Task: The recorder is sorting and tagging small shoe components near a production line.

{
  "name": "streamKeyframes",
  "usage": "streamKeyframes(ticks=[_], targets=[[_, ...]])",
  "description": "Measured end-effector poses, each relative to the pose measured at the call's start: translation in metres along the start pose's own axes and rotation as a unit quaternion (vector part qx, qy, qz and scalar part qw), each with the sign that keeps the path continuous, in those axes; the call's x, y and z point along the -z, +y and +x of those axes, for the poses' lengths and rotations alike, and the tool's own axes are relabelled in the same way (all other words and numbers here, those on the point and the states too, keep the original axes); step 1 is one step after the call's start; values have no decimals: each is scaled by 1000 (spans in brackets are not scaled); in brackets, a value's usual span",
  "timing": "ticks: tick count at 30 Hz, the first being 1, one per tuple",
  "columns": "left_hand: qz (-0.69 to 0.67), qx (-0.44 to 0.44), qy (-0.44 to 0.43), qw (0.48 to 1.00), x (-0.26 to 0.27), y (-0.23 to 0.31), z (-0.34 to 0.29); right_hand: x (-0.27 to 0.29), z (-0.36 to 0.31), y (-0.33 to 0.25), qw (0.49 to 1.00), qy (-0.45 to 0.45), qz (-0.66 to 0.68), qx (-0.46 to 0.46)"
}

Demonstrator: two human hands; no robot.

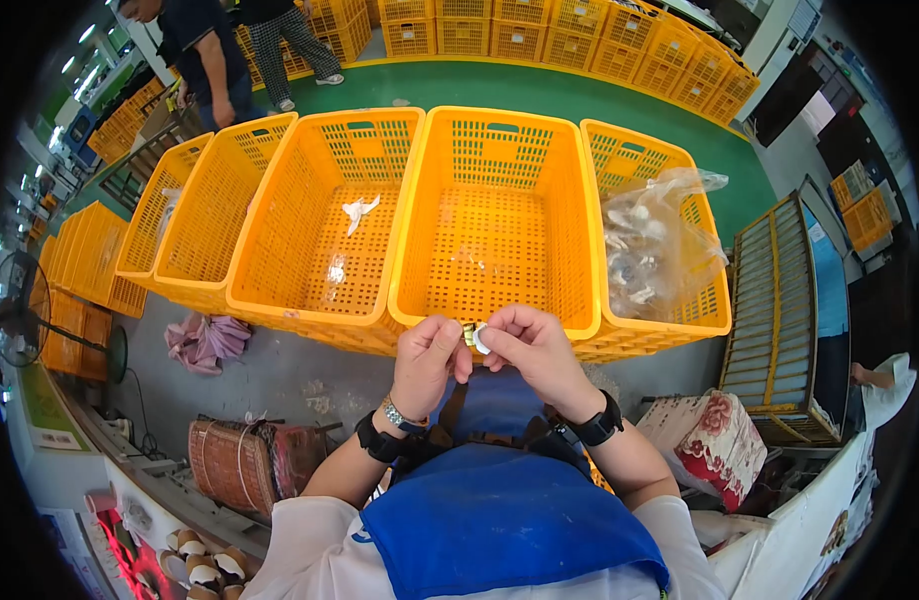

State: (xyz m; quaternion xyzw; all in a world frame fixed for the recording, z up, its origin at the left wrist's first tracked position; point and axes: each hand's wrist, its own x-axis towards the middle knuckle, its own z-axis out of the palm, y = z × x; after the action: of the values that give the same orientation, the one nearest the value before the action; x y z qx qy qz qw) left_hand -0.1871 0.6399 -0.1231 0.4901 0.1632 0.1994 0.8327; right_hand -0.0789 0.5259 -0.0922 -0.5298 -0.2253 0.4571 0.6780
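My left hand and my right hand meet above the near rim of a yellow plastic crate. Pinched in the left fingertips is a small shiny gold-coloured piece. The right thumb and fingers grip a small white round piece right against it. Fingers partly cover both, so I cannot tell whether they are joined. A few tiny pale bits lie on that crate's floor. In the crate on its left are a crumpled white scrap and a small shiny clear scrap.
A clear plastic bag of small pieces lies in the crate on the right. More crates stand leftward. A pink cloth, a wicker stool, a fan and a flower-patterned seat are nearby. Two people stand at far left.
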Motion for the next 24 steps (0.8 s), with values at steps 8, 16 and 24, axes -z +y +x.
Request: streamKeyframes(ticks=[8, 16, 24], targets=[[15, 34, -21, 999, 6, 3, -2, 9, -2, -9, 994, -99, -32, 34], [10, 46, -45, 998, 4, 7, -6, 7, 1, -11, 975, -92, -150, 134], [34, 36, -57, 997, 6, 8, -7, 6, -1, -13, 987, -72, -128, 68]])
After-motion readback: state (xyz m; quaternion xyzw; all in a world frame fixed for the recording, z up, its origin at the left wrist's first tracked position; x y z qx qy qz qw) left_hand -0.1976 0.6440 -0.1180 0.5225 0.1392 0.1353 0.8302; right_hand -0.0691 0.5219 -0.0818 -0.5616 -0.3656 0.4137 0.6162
